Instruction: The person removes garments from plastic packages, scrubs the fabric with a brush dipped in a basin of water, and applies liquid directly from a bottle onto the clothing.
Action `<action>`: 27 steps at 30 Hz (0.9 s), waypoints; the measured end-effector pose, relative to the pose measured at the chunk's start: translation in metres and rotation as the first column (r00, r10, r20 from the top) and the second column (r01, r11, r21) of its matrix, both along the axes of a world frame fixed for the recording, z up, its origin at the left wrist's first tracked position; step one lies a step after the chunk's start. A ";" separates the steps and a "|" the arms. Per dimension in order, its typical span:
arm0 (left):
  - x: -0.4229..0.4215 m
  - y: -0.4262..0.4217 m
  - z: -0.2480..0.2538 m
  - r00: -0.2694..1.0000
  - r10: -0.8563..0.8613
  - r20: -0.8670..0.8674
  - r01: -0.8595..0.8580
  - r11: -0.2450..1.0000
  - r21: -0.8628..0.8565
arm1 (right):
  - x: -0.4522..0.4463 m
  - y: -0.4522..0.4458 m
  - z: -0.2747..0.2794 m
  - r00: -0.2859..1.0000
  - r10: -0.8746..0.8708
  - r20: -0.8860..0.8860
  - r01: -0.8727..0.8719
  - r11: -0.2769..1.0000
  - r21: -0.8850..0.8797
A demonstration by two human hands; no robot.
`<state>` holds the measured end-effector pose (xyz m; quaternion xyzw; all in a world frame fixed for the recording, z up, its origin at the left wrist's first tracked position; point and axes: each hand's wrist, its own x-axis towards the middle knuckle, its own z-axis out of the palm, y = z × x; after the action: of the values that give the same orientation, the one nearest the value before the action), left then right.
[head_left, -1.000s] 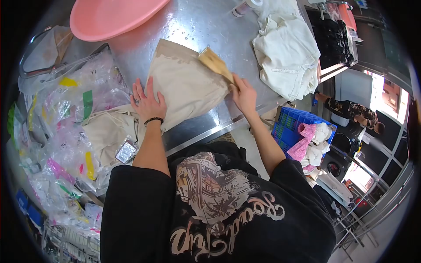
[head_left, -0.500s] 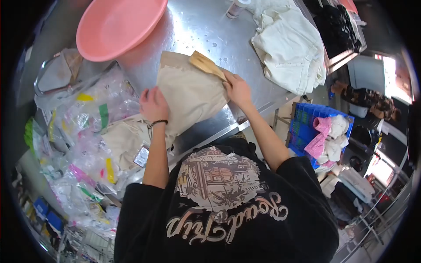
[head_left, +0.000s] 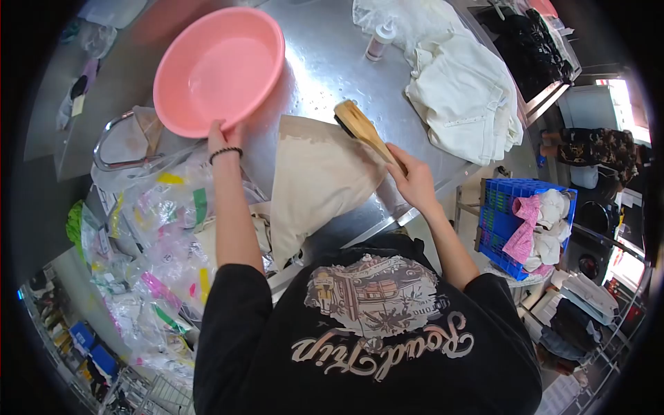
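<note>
My right hand [head_left: 413,181] is wrapped round the handle of a wooden brush [head_left: 360,126]; its dark bristles show along the left side of the head. Beneath the brush, beige cloth [head_left: 318,176], perhaps a trouser leg, lies on the metal table, with a darker, wet-looking band at its far end. My left hand [head_left: 225,135] has its fingers closed over the near rim of a pink plastic basin [head_left: 243,114]. That basin rests on the table beyond the cloth.
Clear plastic bags [head_left: 162,242] are heaped at the left, by a metal faucet [head_left: 104,149]. A small bottle [head_left: 379,43] and white garments [head_left: 467,97] occupy the far right of the table. Right of it stands a blue crate [head_left: 499,225] with clothes; another person [head_left: 595,153] is farther back.
My left hand has left the beige cloth and taken hold of the basin's rim. With the brush still held, my right hand has lifted off the cloth somewhat. The view has shifted.
</note>
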<state>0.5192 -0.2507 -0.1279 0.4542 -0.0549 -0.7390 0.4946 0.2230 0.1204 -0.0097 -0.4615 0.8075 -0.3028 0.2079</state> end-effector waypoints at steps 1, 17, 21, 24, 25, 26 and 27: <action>-0.002 0.015 0.014 0.999 0.029 0.046 -0.029 1.000 -0.008 | 0.003 -0.013 0.020 1.000 0.000 0.014 0.000 1.000 -0.020; 0.012 0.191 0.138 0.971 0.211 0.113 -0.194 0.971 -0.141 | 0.086 -0.221 0.105 0.809 0.454 -0.374 -0.359 0.884 0.298; 0.026 0.214 0.111 0.974 0.194 0.116 -0.174 0.972 -0.160 | 0.076 -0.197 0.105 0.724 0.671 0.161 -0.660 0.605 0.446; 0.036 0.222 0.123 0.971 0.200 0.128 -0.172 0.965 -0.198 | 0.060 -0.158 0.105 0.755 0.581 0.304 -0.649 0.730 0.216; 0.041 0.224 0.126 0.969 0.207 0.135 -0.176 0.960 -0.216 | 0.053 -0.143 0.104 0.749 0.543 0.379 -0.617 0.780 0.102; 0.047 0.227 0.126 0.965 0.218 0.144 -0.182 0.956 -0.230 | 0.043 -0.129 0.100 0.729 0.510 0.456 -0.570 0.822 -0.007; 0.058 0.229 0.124 0.962 0.226 0.156 -0.188 0.956 -0.224 | 0.033 -0.113 0.088 0.772 0.501 0.391 -0.513 0.855 -0.082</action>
<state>0.5771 -0.0219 -0.0041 0.4683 -0.1278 -0.6291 0.6072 0.2560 0.0075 0.0780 -0.5871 0.5979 -0.3112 0.4484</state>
